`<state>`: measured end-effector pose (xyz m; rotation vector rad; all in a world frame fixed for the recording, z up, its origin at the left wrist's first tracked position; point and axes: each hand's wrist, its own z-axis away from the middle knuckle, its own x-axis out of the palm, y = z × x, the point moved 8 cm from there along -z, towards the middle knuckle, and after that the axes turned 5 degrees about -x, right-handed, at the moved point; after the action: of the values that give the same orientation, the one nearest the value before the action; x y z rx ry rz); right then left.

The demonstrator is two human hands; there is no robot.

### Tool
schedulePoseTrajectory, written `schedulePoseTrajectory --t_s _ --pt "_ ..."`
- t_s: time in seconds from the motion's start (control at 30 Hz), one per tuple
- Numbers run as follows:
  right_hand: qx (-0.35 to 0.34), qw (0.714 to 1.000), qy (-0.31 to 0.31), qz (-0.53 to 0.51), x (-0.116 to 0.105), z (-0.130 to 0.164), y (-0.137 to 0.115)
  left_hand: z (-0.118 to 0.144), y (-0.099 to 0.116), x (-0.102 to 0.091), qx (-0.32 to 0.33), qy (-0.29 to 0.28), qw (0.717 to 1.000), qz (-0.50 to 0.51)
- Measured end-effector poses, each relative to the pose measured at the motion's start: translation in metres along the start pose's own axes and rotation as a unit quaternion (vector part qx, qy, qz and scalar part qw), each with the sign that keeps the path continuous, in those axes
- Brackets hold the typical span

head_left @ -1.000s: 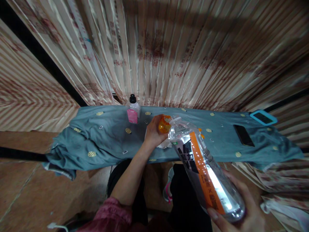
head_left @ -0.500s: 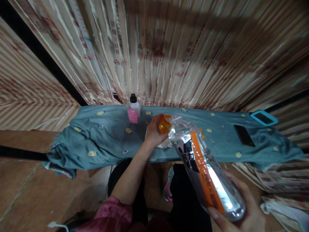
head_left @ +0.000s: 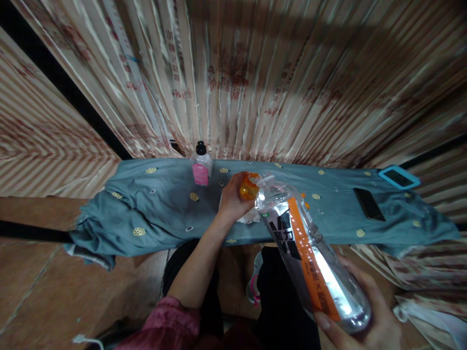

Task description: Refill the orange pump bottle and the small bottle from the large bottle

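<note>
Little has changed since the earlier frames: only a slight camera drift, both hands keeping their grips. Right hand (head_left: 368,316), lower right of frame, is wrapped around the base of a large clear plastic bottle with an orange-and-black label (head_left: 310,257), tilted with its neck toward frame centre. Left hand (head_left: 231,199) is closed on a round orange cap (head_left: 248,187) just beside the bottle's mouth, over a white crumpled cloth (head_left: 250,217). The work looks paused mid-step. On the teal-draped tabletop (head_left: 160,214): a small pink-labelled bottle with a black cap (head_left: 202,166), a black phone (head_left: 369,204).
</note>
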<state>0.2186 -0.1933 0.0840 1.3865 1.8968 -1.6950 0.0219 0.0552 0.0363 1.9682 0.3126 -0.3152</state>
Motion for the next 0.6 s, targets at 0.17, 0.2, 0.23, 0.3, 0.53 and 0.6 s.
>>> schedulePoseTrajectory --t_s 0.17,0.2,0.23,0.3,0.53,0.6 --pt "0.016 1.000 -0.001 0.001 0.0006 0.0006 0.0003 -0.0001 -0.0012 0.0000 -0.004 -0.002 1.000 0.005" --pt "0.014 1.000 -0.001 0.002 0.0005 0.0008 0.0000 -0.0002 -0.0011 -0.0001 -0.004 -0.002 1.000 0.007" --pt "0.013 1.000 -0.001 0.003 0.0002 0.0009 -0.0003 -0.0003 -0.0009 -0.0002 -0.003 -0.002 1.000 0.008" --pt "0.011 1.000 -0.001 0.007 -0.0007 0.0013 -0.0005 -0.0004 -0.0004 -0.0003 -0.001 -0.002 1.000 0.009" --pt "0.011 1.000 -0.001 0.003 -0.0015 0.0024 -0.0014 -0.0009 -0.0004 0.0000 -0.002 -0.007 1.000 0.021" --pt "0.016 1.000 -0.002 0.006 -0.0012 0.0026 -0.0009 -0.0011 -0.0009 -0.0001 -0.004 -0.005 1.000 0.025"
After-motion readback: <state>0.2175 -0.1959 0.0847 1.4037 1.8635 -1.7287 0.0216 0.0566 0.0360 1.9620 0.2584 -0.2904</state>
